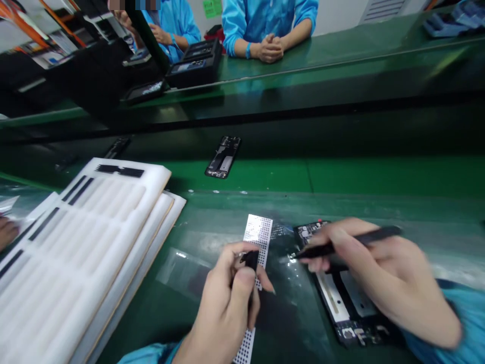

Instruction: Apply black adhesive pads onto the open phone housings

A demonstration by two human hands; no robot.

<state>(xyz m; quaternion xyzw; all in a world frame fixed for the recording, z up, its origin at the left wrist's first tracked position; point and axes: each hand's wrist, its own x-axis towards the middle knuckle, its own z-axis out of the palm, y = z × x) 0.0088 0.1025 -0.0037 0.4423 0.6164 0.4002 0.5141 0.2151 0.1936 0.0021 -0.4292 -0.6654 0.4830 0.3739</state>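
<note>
My left hand [231, 298] pinches a small black part [250, 259] between thumb and fingers. It is above a white strip with rows of dark dots [261, 230], which lies on the bench. My right hand [379, 268] is closed around slim black tweezers [364, 236], with their tip pointing left toward my left hand and apart from it. Beneath my right hand lies an opened phone body [335, 303] with bare inner parts. The hand hides much of its middle.
White foam trays [113, 222] with slots and some black strips are stacked at the left. Another opened phone body [223, 156] lies farther back near the conveyor. Clear film [185, 270] covers part of the bench. Across from me are people in blue; one has clasped hands [270, 48].
</note>
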